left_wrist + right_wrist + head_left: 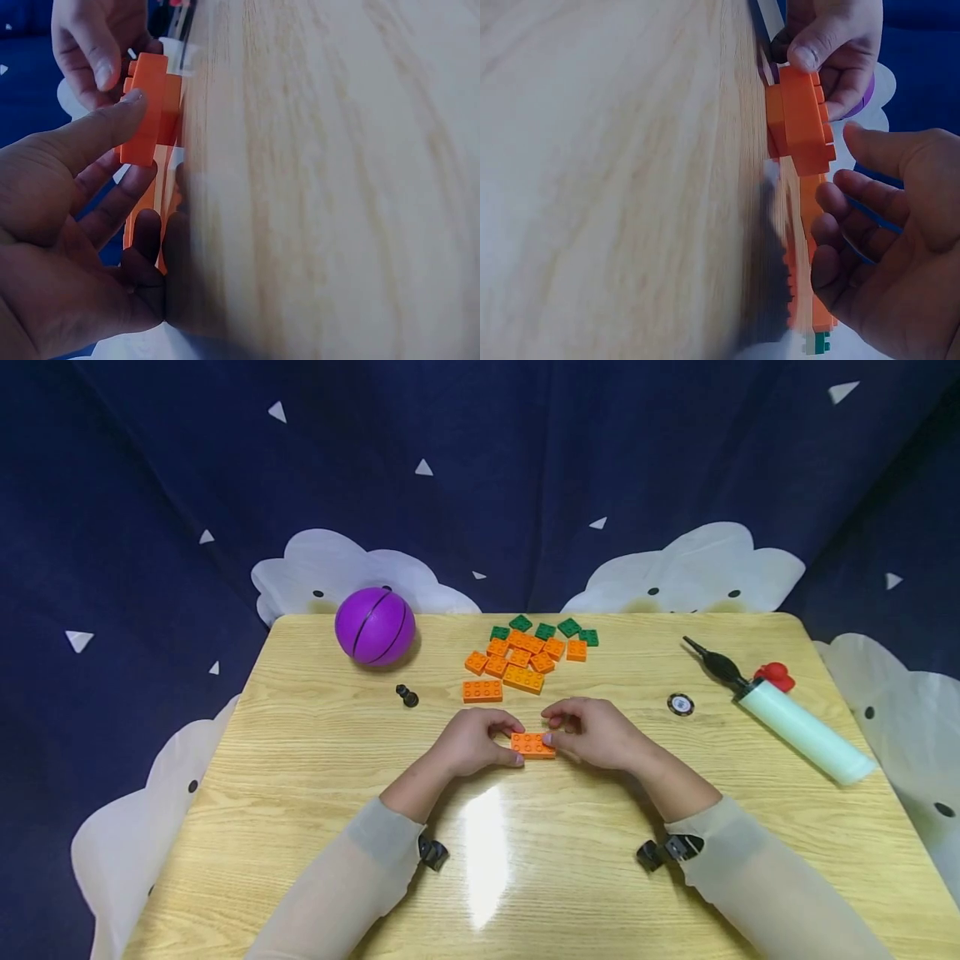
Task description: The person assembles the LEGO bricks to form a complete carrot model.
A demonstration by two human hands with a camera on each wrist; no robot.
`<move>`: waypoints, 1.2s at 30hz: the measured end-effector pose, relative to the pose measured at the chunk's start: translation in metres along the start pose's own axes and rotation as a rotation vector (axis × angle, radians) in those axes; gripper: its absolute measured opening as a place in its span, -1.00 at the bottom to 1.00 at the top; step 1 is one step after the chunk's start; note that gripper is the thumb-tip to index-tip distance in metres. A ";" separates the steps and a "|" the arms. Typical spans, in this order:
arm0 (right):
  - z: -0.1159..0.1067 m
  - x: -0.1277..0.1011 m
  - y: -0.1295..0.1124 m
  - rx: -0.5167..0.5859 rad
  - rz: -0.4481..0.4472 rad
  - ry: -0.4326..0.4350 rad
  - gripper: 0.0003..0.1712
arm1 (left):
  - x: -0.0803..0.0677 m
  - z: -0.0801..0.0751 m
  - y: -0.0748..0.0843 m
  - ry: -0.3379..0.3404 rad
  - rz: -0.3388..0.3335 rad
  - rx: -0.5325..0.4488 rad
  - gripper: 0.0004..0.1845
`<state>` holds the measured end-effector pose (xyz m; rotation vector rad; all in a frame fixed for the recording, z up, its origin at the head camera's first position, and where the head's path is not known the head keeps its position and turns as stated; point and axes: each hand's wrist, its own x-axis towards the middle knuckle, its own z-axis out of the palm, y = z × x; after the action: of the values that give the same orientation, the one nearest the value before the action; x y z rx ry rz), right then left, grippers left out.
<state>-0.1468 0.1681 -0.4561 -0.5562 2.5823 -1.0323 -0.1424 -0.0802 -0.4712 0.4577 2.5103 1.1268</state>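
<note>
A long orange toy building brick (528, 745) sits in front of me, studs up. The wrist views show a second, shorter orange brick (777, 121) beneath it. My left hand (474, 741) pinches the long brick at its left end, the thumb on the near side and the fingers behind. My right hand (597, 732) is at the other end with thumb and fingers spread apart. Its thumb overlaps the brick's right end in the head view, while the right wrist view shows a gap between its loosely bent fingers and the brick.
Behind the hands lie another long orange brick (482, 692), a cluster of orange bricks (520, 657) and several green bricks (545, 631). At left are a purple ball (375, 627) and a black chess pawn (407, 696). Rightward are a poker chip (681, 704), a pump (802, 729) and a red object (776, 676).
</note>
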 end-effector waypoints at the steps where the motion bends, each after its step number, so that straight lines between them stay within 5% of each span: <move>1: 0.000 0.001 0.000 -0.002 -0.001 0.012 -0.57 | 0.000 0.000 0.000 0.000 0.000 0.000 -0.60; 22: -0.003 0.042 0.004 -0.069 0.019 0.180 -0.55 | -0.001 0.000 -0.004 0.015 0.005 0.011 -0.54; 36: -0.003 0.066 0.005 -0.161 0.037 0.172 -0.41 | -0.002 -0.002 -0.004 0.025 -0.012 0.024 -0.57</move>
<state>-0.2068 0.1433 -0.4668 -0.4742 2.8340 -0.9020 -0.1420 -0.0845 -0.4726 0.4372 2.5470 1.1052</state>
